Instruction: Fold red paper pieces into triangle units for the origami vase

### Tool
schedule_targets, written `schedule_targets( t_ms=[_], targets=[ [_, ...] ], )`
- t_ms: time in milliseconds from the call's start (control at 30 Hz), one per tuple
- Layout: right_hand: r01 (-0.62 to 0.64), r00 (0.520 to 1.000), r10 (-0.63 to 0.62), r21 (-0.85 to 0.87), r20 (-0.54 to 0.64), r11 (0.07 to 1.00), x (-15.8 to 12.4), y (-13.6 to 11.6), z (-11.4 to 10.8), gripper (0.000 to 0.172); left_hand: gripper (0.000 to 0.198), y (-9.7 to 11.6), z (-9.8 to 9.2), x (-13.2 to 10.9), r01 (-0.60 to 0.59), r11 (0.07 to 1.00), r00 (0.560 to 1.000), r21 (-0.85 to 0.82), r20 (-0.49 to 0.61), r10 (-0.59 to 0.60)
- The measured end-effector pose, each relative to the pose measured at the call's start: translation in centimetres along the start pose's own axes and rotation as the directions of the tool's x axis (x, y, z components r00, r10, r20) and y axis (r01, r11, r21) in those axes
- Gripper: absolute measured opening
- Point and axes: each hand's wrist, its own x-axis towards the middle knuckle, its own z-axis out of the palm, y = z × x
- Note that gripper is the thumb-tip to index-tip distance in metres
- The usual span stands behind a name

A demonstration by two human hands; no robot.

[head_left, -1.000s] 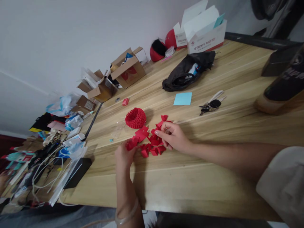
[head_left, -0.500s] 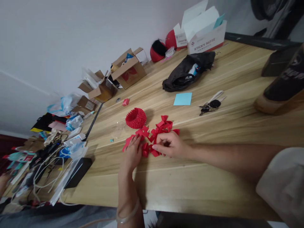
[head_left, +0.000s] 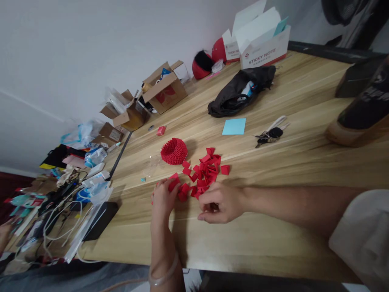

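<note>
clock positions are from the loose pile of folded red paper pieces, which sits mid-view on the wood-grain worktop. left hand at 8 o'clock: palm down, fingers bent over flat red paper that pokes out past the knuckles; can't tell if it's pinching the paper or only pressing on it. a few folded pieces lie just beside its thumb side. right hand at 5 o'clock: half curled, thumb and index arched with a gap between, knuckles at the near edge of the pile; inner fingers hidden, can't tell if they hold a piece. one red block sits apart from the pile at 3. round red paper bowl, spiky rim, at 10, near the pile but separate, opening tilted toward its own 11. small pinkish-red block further out at 11. clear film at 9, teal scrap beyond it. blue paper square at 1, black bag beyond that. keys with a pale strap at 2, dark-labelled bottle well apart, same bearing.
</note>
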Motion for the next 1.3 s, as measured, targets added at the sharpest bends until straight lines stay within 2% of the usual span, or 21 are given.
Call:
schedule_targets(
  t_ms=[100, 167, 367, 533, 733, 967, 1167, 1300],
  targets=[
    [0.037, 0.999, -0.037, -0.027, 0.014, 0.999, -0.1, 0.2, 0.1, 0.025, 0.019, 0.3, -0.3, -0.1, 0.02, 1.0, 0.999, 0.017, 0.025, -0.021],
    [0.032, 0.999, -0.032, -0.037, -0.001, 0.999, -0.1, 0.2, 0.1, 0.025, 0.021, 0.4, -0.6, -0.1, 0.048, 0.999, 0.999, 0.023, 0.004, -0.048],
    [-0.007, 1.0, 0.007, -0.065, -0.007, 0.998, 0.0, 0.2, 0.0, 0.026, 0.021, 0.9, -1.1, -0.3, 0.151, 0.988, 0.966, -0.03, -0.205, -0.154],
    [-0.033, 0.999, 0.033, -0.073, -0.001, 0.997, 0.0, 0.1, -0.1, 0.027, 0.018, 1.1, -1.2, -0.6, 0.174, 0.98, 0.94, -0.092, -0.28, -0.193],
    [-0.07, 0.997, 0.071, -0.052, 0.022, 0.996, 0.1, 0.0, -0.2, 0.026, 0.013, 1.3, -1.4, -0.8, 0.147, 0.974, 0.942, -0.171, -0.275, -0.19],
    [-0.072, 0.997, 0.072, -0.023, -0.002, 0.997, 0.2, 0.0, -0.2, 0.026, 0.014, 1.6, -1.4, -0.8, 0.082, 0.963, 0.904, -0.258, -0.388, -0.181],
    [-0.062, 0.998, 0.062, -0.007, -0.033, 0.998, 0.2, -0.1, -0.2, 0.027, 0.012, 1.1, -0.9, -0.5, 0.042, 0.937, 0.916, -0.346, -0.362, -0.175],
    [-0.072, 0.997, 0.071, -0.012, -0.028, 0.997, 0.2, 0.0, -0.2, 0.026, 0.014, 1.2, -0.9, -0.7, 0.014, 0.923, 0.888, -0.384, -0.419, -0.188]
  ],
)
